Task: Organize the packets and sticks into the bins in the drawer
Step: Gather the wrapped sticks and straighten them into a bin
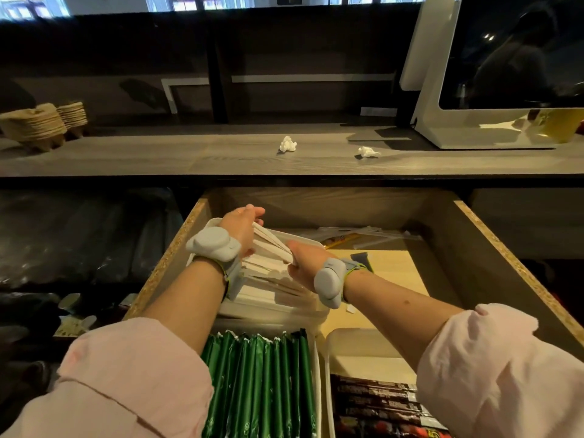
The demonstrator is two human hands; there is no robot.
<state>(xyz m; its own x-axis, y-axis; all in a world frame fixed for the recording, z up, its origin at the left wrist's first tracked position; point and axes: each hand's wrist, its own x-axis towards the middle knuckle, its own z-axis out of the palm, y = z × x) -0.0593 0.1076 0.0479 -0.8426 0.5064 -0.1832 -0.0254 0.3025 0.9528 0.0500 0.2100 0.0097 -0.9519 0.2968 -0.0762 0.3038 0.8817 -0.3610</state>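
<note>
An open wooden drawer [493,248] holds white bins. My left hand [241,224] and my right hand [305,262] both grip a bundle of white paper-wrapped sticks [271,245], held just over the far-left bin [215,222], which is full of more white sticks [278,287]. The near-left bin holds upright green packets [262,384]. A near-right bin [357,343] holds dark brown packets [379,403]. Loose white sticks [363,233] and a dark packet [360,259] lie on the drawer floor at the back right.
A grey countertop [158,156] above the drawer carries two crumpled tissues [288,144] [367,152], stacked brown pulp trays [41,124] at the left and a white screen stand [474,134] at the right. Dark bags [79,235] sit left of the drawer.
</note>
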